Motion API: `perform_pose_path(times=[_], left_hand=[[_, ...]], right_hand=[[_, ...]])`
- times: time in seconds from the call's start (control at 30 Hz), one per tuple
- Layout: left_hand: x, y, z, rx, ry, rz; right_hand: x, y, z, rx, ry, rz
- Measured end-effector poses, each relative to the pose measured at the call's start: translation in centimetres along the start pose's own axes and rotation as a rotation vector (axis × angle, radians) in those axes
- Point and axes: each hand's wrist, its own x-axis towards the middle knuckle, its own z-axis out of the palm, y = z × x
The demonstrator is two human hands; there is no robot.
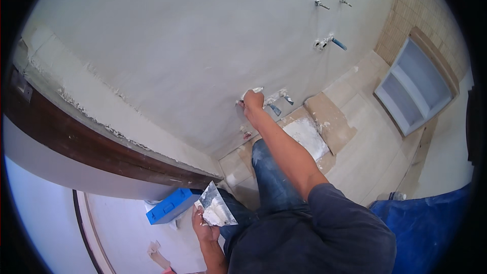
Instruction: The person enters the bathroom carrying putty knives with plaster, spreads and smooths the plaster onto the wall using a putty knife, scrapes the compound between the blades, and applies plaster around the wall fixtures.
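Note:
My right hand (253, 104) is closed against the grey plastered wall (167, 61), amid white paste beside wall openings with short blue pipe ends (275, 109); what its fingers hold is mostly hidden behind them. Low on the left, my left hand (202, 226) grips a flat metal trowel (217, 207) heaped with white paste. Cardboard (329, 122) with a white-smeared patch lies on the tiled floor below my right arm.
A dark wooden door frame (61, 127) runs along the left, with a blue box (169, 206) near its foot. Higher wall fittings (329, 41) stick out. At right are a recessed shelf niche (406, 78) and a blue sheet-covered surface (426, 223).

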Motion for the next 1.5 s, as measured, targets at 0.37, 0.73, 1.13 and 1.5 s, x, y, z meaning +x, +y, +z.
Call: perform_pose_path(times=[0.37,0.73,1.13,1.5], left_hand=[[0.8,0.0,0.2,0.05,-0.049,-0.015],[1.6,-0.7,0.2,0.032,-0.002,-0.052],[2.3,-1.0,0.4,0.045,0.012,-0.054],[3.5,-2.1,1.3,0.057,-0.032,-0.092]], right_hand=[[-11.3,-10.8,5.7,-0.333,-0.204,-0.201],[-3.7,-1.1,-5.7,-0.001,-0.093,-0.133],[-1.7,0.7,-2.1,-0.069,-0.039,-0.088],[1.4,-0.3,6.3,-0.264,0.253,-0.197]])
